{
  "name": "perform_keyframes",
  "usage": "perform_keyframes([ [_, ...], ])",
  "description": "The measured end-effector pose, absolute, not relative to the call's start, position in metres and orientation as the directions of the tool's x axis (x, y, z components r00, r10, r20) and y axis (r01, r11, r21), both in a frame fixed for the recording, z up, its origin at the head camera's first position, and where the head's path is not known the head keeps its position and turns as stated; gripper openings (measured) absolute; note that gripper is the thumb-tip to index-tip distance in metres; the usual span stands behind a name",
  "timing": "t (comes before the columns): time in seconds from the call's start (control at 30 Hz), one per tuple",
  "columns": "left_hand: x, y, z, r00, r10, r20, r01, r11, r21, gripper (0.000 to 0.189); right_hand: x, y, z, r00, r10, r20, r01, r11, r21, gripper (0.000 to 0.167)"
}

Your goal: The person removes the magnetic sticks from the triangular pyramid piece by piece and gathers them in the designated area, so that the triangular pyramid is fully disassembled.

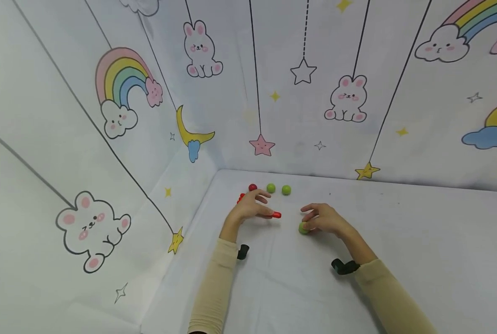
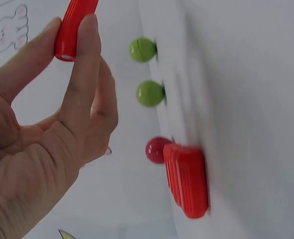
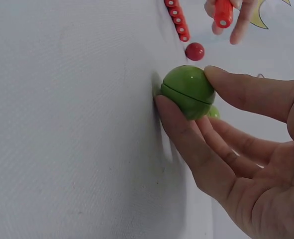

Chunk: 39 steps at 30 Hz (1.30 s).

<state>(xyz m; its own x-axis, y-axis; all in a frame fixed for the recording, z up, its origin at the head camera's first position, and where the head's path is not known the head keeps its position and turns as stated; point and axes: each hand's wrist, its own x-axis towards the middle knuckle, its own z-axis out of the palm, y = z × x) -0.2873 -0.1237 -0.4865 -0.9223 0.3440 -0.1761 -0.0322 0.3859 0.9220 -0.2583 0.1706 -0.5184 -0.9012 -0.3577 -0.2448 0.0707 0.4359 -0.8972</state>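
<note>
My left hand pinches a short red stick between thumb and fingers, raised off the table. In the left wrist view the red stick shows a pale dot on its end. Beyond that hand lies a row of ribbed red sticks, side by side, with a dark red ball by them. My right hand pinches a green ball between thumb and index finger, low over the table. A thin groove runs around this ball.
Two more green balls, one nearer the red ball and another to its right, sit toward the back of the white table. A printed cloth wall rises behind and at the left. Each wrist wears a black camera.
</note>
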Motion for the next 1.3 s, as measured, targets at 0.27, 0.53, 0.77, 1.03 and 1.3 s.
perform_keyframes([
  [0.27, -0.294, -0.156, -0.485, -0.926, 0.322, -0.197, -0.053, 0.406, 0.912, 0.063, -0.258, 0.173, -0.518, -0.899, -0.373, -0.231, 0.065, 0.409, -0.910, 0.060],
  [0.53, -0.298, -0.177, -0.492, -0.951, 0.221, -0.218, -0.111, 0.415, 0.903, 0.061, -0.260, 0.173, -0.520, -0.897, -0.370, -0.244, 0.078, 0.409, -0.909, 0.060],
  [0.77, -0.299, -0.187, -0.497, -0.951, 0.157, -0.268, -0.179, 0.427, 0.886, 0.057, -0.261, 0.174, -0.521, -0.895, -0.374, -0.245, 0.081, 0.404, -0.911, 0.060],
  [1.03, -0.302, -0.199, -0.503, -0.950, 0.130, -0.283, -0.196, 0.456, 0.868, 0.063, -0.259, 0.174, -0.518, -0.893, -0.381, -0.237, 0.066, 0.411, -0.909, 0.060],
  [1.3, -0.301, -0.206, -0.510, -0.947, 0.119, -0.299, -0.214, 0.461, 0.861, 0.061, -0.259, 0.174, -0.520, -0.892, -0.384, -0.238, 0.069, 0.405, -0.912, 0.060],
])
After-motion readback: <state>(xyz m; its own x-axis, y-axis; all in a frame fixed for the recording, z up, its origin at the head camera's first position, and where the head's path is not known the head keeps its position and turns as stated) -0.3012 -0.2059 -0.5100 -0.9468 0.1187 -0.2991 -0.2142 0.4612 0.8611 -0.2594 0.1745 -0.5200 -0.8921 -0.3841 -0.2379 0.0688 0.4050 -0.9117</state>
